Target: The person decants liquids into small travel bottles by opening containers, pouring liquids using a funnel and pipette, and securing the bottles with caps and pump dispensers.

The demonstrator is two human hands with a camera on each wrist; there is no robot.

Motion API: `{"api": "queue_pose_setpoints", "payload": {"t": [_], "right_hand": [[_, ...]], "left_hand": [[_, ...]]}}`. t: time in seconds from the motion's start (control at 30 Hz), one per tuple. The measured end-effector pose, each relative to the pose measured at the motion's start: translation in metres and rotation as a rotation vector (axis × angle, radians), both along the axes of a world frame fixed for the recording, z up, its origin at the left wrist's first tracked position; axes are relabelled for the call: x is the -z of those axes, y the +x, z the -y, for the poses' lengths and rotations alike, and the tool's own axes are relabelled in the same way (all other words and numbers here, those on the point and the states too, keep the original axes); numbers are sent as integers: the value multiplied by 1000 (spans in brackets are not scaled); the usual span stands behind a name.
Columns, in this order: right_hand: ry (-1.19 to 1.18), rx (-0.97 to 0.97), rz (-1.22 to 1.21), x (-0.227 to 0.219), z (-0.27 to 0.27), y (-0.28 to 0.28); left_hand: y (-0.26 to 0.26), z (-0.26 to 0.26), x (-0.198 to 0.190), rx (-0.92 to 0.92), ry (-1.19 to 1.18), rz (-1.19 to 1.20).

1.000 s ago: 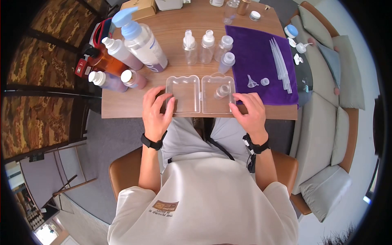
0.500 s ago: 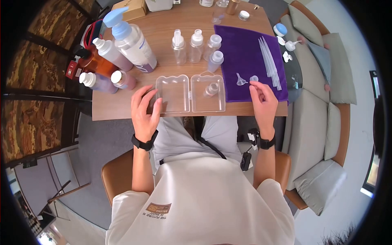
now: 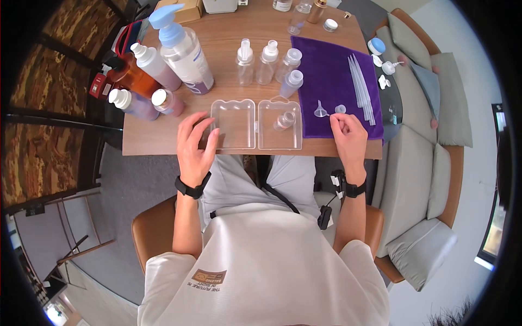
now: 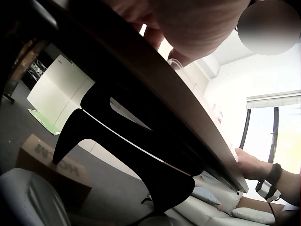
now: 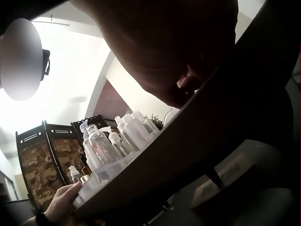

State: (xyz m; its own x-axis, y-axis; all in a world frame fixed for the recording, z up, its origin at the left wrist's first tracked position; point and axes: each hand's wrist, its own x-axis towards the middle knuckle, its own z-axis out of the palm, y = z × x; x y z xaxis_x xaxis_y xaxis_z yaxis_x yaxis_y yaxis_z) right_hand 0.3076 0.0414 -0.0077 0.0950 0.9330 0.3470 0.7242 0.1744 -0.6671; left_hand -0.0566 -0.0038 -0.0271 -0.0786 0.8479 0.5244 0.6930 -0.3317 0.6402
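On the purple cloth (image 3: 331,73) lies a small clear funnel (image 3: 320,111). My right hand (image 3: 350,136) pinches the small tab at the funnel's rim between thumb and fingertips. Just above those fingers is a small round translucent cap (image 3: 340,109). My left hand (image 3: 194,146) rests at the left edge of an opened clear plastic case (image 3: 234,125), fingers loosely bent and thumb apart. One small clear bottle (image 3: 284,120) lies in the case's right half. Both wrist views show the hands dark, at the table edge, with the fingertips mostly hidden.
Several clear travel bottles (image 3: 266,65) stand behind the case. Larger pump bottles (image 3: 187,60) crowd the left side, with a pink bottle (image 3: 167,103) near my left hand. Thin clear tubes (image 3: 361,89) lie on the cloth's right part. A white-lidded jar (image 3: 330,25) stands farther back.
My right hand has left the case's right edge, moved right over the cloth, then come to the funnel's tab and pinched it. The left hand stays beside the case.
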Motion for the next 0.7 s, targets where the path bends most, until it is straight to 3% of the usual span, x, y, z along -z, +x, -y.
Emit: {"api": "queue_pose_setpoints", "payload": {"t": [0.1,0.7], "right_hand": [[-42,4,-83,-1,2,1],[-72,-22,-25,0,-1,-4]], "left_hand": [[1,1,-1,-5,-14,8],[-2,0,2,-6,26,4]]}}
